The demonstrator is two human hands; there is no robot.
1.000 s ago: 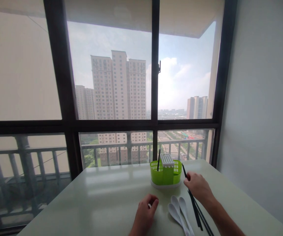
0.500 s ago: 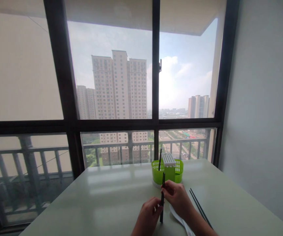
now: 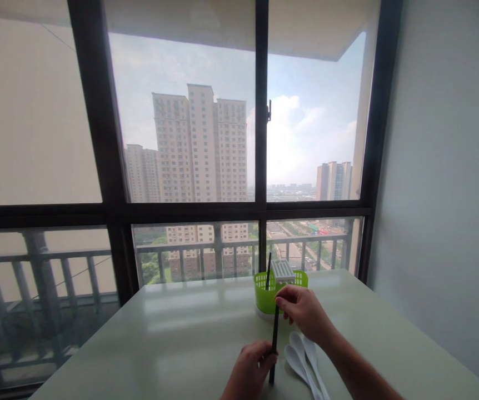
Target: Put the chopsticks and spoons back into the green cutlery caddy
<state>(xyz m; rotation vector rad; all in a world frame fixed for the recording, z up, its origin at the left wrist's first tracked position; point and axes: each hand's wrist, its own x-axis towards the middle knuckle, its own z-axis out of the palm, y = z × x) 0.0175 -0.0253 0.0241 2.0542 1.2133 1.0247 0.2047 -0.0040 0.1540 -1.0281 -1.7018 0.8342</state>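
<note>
Outside, at far left, a grey railing (image 3: 70, 272) runs behind the glass, crossed by the dark window frame (image 3: 112, 208), and then a tall pale apartment tower (image 3: 200, 144) rises beyond the panes. Below it spreads the pale, glossy table (image 3: 173, 344), whose far edge lies by the window. Near the table's front, the left hand (image 3: 251, 366) has its thumb and fingers closed around the lower part of the black chopsticks (image 3: 274, 339), which stand nearly upright with their lower end just below that hand; how many there are, I cannot tell. Behind them sits a bright green basket (image 3: 265, 300) with a white slatted top (image 3: 283, 270) over its middle and a thin dark stick (image 3: 268, 272) poking up from its left section. Overlapping the basket's right front in this view, the right hand (image 3: 302, 311) pinches the upper end of the chopsticks. Under the right wrist, three white spoons (image 3: 300, 361) lie fanned together on the table, partly covered by the forearm. Farthest right stands a plain grey wall (image 3: 443, 166).
</note>
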